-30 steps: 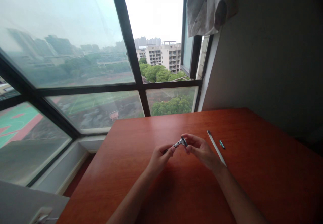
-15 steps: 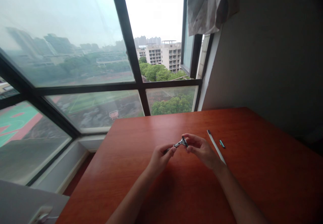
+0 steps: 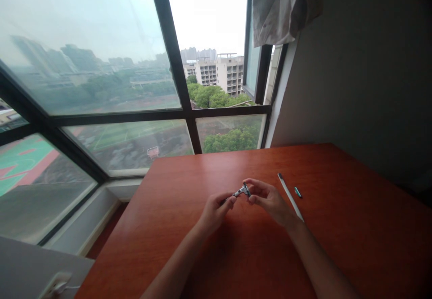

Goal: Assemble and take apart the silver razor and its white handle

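Razor (image 3: 240, 191), one, in two hands (image 3: 213, 211)

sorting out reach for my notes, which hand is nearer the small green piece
Right. The right hand is to the left of the small green piece, with the white stick between them; the left hand is farther left, beyond the right hand.

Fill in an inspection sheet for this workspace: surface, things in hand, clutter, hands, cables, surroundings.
Surface: reddish-brown table, glossy.
Things in hand: razor-like tool, silvery, with a T-shaped end.
Clutter: pale strip with a dark tip; small green piece to its right, apart from it.
Hands: left hand grips the tool's shank; right hand pinches its T-shaped end.
Cables: white cable, lower left.
Surroundings: windows, one pane open; hanging cloth.
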